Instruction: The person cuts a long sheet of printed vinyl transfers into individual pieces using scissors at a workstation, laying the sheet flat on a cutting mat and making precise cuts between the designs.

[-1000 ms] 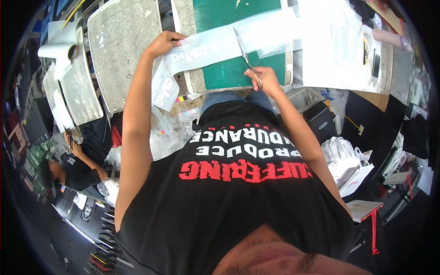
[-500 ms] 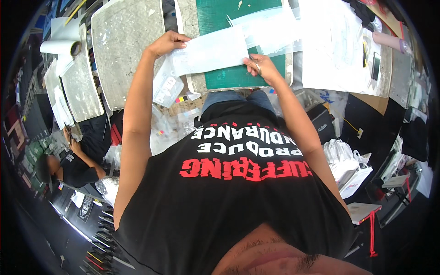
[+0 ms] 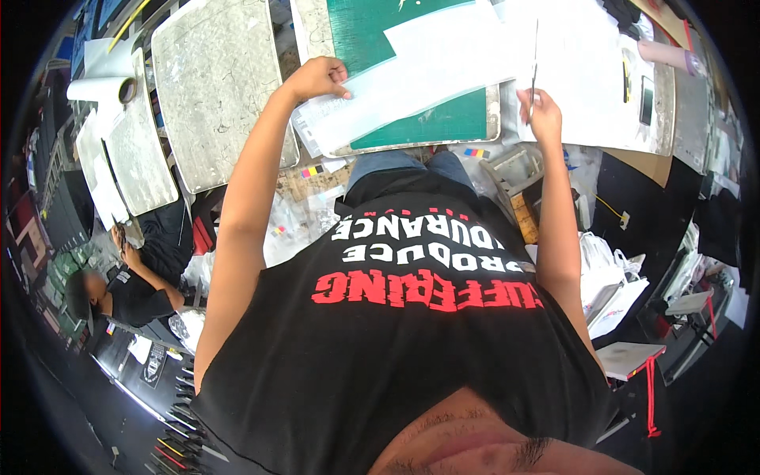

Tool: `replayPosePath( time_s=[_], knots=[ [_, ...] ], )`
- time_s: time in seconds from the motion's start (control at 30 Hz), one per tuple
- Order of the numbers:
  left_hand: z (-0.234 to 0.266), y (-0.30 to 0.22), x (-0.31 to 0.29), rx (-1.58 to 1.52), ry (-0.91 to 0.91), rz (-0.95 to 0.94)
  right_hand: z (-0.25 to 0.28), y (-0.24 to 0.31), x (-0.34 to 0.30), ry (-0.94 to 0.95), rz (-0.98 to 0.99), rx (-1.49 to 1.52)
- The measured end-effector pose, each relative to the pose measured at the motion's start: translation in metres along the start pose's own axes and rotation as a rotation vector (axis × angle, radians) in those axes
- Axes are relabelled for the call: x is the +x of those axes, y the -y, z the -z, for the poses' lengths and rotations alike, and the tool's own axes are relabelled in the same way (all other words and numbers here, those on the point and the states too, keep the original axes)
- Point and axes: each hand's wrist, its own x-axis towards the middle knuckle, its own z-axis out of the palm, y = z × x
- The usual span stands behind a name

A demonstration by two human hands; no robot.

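Note:
My left hand [image 3: 320, 77] is at the left end of a long whitish translucent film sheet [image 3: 380, 91], fingers curled with the tips at its upper edge. The film lies slanted across a green cutting mat [image 3: 447, 117] and reaches toward the white sheets on the right. In my right hand [image 3: 544, 117] is a pair of scissors [image 3: 535, 59], held upright with the blades pointing away from me, over the white sheets and apart from the film. Another whitish film piece [image 3: 443, 32] lies at the far side of the mat.
Left of the mat stands a worn grey board [image 3: 218, 87]; a film roll [image 3: 103, 89] is farther left. White sheets [image 3: 590, 87] cover the right board, with a phone [image 3: 647, 101] on them. A co-worker [image 3: 131, 285] sits at lower left. White bags [image 3: 606, 277] stand at right.
My right hand with the scissors has moved right, away from the film, and the blades now point up. The film has dropped flatter onto the mat. My left hand has shifted slightly right.

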Motion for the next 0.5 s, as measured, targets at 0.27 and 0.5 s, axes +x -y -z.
replayPosePath(
  time_s=[0.27, 0.5],
  knots=[
    [-0.023, 0.034, -0.034, -0.289, -0.123, 0.131, -0.018, -0.061, -0.148, 0.9, -0.117, 0.147],
    [0.009, 0.05, -0.043, -0.399, 0.08, 0.131, -0.088, -0.053, -0.131, 0.981, -0.048, 0.373]
  ],
)
